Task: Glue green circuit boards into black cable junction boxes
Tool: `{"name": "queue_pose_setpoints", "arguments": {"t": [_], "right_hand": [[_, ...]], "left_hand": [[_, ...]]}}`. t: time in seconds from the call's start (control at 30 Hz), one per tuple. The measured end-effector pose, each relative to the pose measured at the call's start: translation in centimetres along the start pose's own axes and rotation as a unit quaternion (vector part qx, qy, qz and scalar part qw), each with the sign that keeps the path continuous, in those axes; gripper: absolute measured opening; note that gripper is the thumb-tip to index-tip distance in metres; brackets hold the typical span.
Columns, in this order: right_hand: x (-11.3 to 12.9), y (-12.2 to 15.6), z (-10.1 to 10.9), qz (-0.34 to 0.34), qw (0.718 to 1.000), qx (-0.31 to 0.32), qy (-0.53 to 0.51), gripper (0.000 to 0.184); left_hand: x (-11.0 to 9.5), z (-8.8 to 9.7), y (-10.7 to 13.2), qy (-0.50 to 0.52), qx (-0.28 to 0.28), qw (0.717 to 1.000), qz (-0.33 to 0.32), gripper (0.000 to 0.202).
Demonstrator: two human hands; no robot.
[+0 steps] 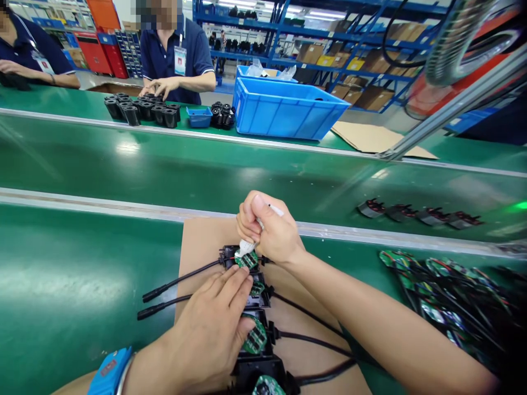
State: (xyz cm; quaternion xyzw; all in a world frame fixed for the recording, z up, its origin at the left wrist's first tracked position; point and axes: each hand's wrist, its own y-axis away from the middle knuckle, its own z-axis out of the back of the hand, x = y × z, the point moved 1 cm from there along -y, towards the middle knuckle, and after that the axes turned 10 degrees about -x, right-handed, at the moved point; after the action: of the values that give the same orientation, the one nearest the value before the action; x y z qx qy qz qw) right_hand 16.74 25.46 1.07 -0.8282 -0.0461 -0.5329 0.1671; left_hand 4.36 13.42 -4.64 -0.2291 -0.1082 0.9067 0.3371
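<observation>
My right hand [269,227] is wrapped in a fist around a white squeeze tube [247,248]. Its nozzle points down at the green circuit board [247,260] in the farthest black housing [227,253]; whether it touches is hard to tell. My left hand [214,323] lies flat with fingers stretched out, fingertips at that board's near edge, covering part of the row. Nearer housings hold more round boards, among them one circuit board [256,336] beside my left thumb and another circuit board [267,385] at the bottom edge. Black cables [308,310] run out on both sides.
Cardboard [201,236] lies under the row. At right is a pile of wired circuit boards [444,285]. Several motor-like parts [420,214] lie on the strip beyond the metal rail [102,204]. A blue bin [288,112] and black parts [142,109] stand opposite, near two co-workers.
</observation>
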Motion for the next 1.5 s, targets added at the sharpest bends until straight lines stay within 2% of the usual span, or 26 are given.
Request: {"name": "queue_pose_setpoints", "arguments": {"t": [0.5, 0.7, 1.0, 1.13, 1.27, 1.37, 1.5], "right_hand": [[1.0, 1.7, 1.0, 0.005, 1.000, 0.002, -0.005, 0.037], [1.2, 1.2, 1.9, 0.020, 1.000, -0.009, -0.001, 0.037], [0.4, 0.2, 1.7, 0.045, 0.999, -0.017, -0.009, 0.040], [0.5, 0.2, 2.1, 0.052, 0.999, -0.013, 0.004, 0.039], [2.0, 1.2, 2.0, 0.052, 0.998, -0.023, -0.002, 0.036], [3.2, 2.7, 1.3, 0.027, 0.999, -0.026, -0.030, 0.036], [2.9, 4.6, 0.4, -0.033, 0.998, -0.016, -0.058, 0.036]], "left_hand": [[0.3, -0.3, 0.3, -0.002, -0.005, 1.000, 0.008, 0.051], [0.2, -0.1, 0.0, -0.024, 0.004, 1.000, -0.009, 0.050], [0.3, -0.1, 0.2, -0.031, 0.000, 0.999, -0.016, 0.050], [-0.1, 0.3, 0.1, -0.044, -0.023, 0.999, -0.018, 0.051], [-1.1, 0.7, 0.8, -0.064, -0.075, 0.993, -0.064, 0.044], [-1.8, 0.3, 1.7, -0.084, -0.087, 0.987, -0.110, 0.040], [-2.4, -0.5, 2.5, -0.132, -0.105, 0.976, -0.141, 0.035]]}}
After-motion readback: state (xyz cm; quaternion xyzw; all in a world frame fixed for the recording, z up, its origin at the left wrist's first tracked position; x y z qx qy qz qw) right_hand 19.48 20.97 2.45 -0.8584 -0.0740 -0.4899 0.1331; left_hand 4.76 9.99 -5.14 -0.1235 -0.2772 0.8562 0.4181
